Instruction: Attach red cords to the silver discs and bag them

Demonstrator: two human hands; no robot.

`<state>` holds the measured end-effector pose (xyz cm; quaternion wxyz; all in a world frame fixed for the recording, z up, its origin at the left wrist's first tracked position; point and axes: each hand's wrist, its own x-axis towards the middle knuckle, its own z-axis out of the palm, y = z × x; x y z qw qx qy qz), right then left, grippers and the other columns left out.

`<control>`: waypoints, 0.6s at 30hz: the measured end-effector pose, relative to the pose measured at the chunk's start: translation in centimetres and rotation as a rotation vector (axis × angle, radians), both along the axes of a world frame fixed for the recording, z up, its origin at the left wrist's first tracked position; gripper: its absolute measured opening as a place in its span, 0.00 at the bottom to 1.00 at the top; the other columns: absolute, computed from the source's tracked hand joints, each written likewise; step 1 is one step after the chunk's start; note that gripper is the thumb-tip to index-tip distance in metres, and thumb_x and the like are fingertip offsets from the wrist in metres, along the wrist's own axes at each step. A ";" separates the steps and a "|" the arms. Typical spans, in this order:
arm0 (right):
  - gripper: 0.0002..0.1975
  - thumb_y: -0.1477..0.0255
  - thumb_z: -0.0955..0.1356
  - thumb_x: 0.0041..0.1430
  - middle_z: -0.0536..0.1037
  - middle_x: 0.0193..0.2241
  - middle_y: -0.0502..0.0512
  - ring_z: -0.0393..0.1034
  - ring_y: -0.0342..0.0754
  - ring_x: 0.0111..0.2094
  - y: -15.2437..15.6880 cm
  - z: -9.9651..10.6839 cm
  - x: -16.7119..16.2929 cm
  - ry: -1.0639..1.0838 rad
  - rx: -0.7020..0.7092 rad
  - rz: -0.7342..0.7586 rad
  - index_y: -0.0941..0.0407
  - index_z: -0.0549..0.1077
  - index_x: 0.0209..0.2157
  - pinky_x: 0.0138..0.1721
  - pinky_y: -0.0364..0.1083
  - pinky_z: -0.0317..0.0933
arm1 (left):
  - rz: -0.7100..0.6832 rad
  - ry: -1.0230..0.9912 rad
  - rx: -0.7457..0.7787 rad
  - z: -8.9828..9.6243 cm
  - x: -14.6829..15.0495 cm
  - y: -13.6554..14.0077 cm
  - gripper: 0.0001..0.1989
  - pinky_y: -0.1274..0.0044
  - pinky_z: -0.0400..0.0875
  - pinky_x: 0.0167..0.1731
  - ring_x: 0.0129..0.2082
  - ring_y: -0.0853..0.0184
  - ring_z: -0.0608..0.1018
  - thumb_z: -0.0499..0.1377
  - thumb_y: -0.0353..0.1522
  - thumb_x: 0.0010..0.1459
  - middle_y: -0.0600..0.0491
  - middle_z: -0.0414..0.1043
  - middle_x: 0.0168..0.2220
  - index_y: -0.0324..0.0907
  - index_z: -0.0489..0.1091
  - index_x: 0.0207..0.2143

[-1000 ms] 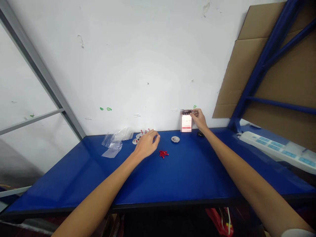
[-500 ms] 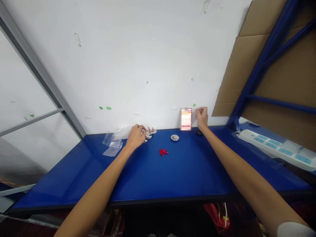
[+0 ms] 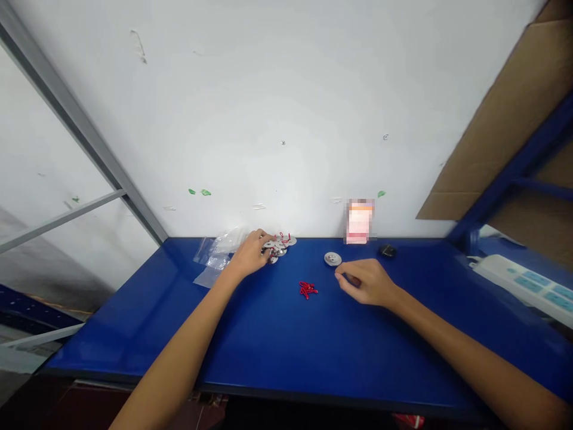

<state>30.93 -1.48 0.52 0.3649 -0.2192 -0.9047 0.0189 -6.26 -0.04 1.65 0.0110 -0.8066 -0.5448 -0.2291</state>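
Observation:
My left hand (image 3: 251,253) is at the back of the table, its fingers curled at a pile of shiny round discs (image 3: 280,245) with red cords. A disc edge shows between its thumb and fingers. My right hand (image 3: 367,282) hovers over the table with thumb and fingertips pinched together; anything tiny between them is too small to make out. Just beyond those fingertips lies a single round disc (image 3: 332,258), pale with a darker centre. A small heap of red cords (image 3: 307,289) rests between the hands, nearer to me.
Clear plastic bags (image 3: 216,257) lie left of the pile. A lit phone (image 3: 359,221) leans on the wall, with a small black object (image 3: 387,251) to its right. A white power strip (image 3: 528,283) is at far right, on the blue table (image 3: 286,346).
My right hand has come from beside the phone, down and toward me, to near the single disc. My left hand stays at the pile. The view has turned slightly.

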 end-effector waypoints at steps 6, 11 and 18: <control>0.06 0.73 0.67 0.70 0.71 0.19 0.46 0.65 0.45 0.19 0.3 -1.5 -0.8 0.006 -0.167 0.057 0.50 0.75 0.37 0.24 0.46 0.59 | -0.015 0.035 -0.057 -1.9 0.7 0.5 0.13 0.67 0.73 0.52 0.51 0.56 0.78 0.53 0.33 0.73 0.46 0.77 0.46 0.47 0.79 0.47; 0.06 0.71 0.68 0.70 0.77 0.23 0.48 0.67 0.45 0.19 1.9 -2.4 -0.1 0.106 -0.193 -0.060 0.51 0.77 0.36 0.24 0.46 0.61 | 0.087 -0.102 -0.027 -1.4 0.5 0.1 0.12 0.69 0.73 0.46 0.46 0.57 0.81 0.52 0.34 0.75 0.47 0.80 0.46 0.48 0.75 0.47; 0.06 0.71 0.68 0.69 0.78 0.25 0.48 0.69 0.45 0.22 1.9 -1.1 -1.8 0.103 -0.148 -0.126 0.50 0.79 0.39 0.27 0.47 0.63 | 0.027 -0.842 -0.157 -0.2 2.3 -0.5 0.12 0.75 0.72 0.28 0.28 0.65 0.81 0.57 0.42 0.72 0.50 0.81 0.39 0.45 0.74 0.46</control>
